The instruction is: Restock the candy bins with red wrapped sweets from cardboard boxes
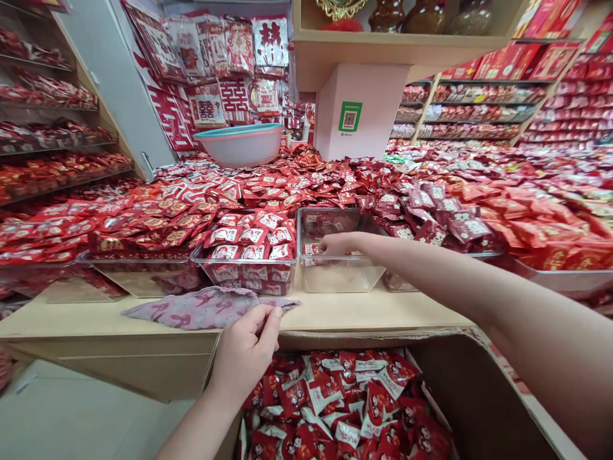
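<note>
My right hand [336, 243] reaches down into a clear plastic bin [339, 276], fingers curled. A small red-and-white packet [312, 249] shows at its fingertips and seems held there. Closed, with thumb against bent fingers, my left hand [251, 338] is over the back left corner of a cardboard box [467, 364]. What is in its grip, if anything, is hidden. A crumpled lilac cloth [191, 310] lies on the wooden counter [383, 313], one corner passing just behind the left hand. Many red-and-white wrapped packets [330, 396] fill the bottom of the box.
Left of that bin, another clear bin [249, 252] holds neat rows of red packets. Heaps of maroon packets [431, 214] and orange-red packets [565, 223] lie to the right. A pale basin [242, 145] rests on the packets behind, beside a white pillar [373, 105] under a shelf.
</note>
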The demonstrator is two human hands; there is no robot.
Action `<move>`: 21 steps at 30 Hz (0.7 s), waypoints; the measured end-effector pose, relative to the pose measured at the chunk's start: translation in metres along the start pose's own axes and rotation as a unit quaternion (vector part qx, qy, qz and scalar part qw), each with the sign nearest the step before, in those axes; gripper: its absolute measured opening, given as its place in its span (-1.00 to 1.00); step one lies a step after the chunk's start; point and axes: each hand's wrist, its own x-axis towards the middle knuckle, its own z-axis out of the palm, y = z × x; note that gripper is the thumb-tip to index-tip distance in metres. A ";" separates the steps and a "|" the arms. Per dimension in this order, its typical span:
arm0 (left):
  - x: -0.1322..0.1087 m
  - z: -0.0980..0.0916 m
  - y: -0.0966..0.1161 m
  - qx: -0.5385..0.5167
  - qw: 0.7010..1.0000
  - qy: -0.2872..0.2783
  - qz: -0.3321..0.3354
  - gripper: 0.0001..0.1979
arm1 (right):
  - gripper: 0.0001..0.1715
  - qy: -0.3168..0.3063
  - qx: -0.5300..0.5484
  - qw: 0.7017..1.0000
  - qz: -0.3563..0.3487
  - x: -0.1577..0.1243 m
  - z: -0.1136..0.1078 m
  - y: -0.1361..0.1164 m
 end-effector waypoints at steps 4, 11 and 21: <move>-0.004 0.001 -0.006 -0.002 1.000 0.009 0.019 -0.66 | -0.83 0.098 0.009 0.994 -0.037 -0.045 -0.024 -0.029; -0.009 0.008 -0.005 0.009 0.999 0.017 0.046 -0.70 | -0.79 -0.201 0.022 0.947 -0.249 -0.210 0.024 -0.052; -0.031 0.031 0.009 0.088 0.964 -0.213 0.135 -0.72 | -0.82 -0.218 -0.136 0.963 -0.086 -0.211 0.126 0.031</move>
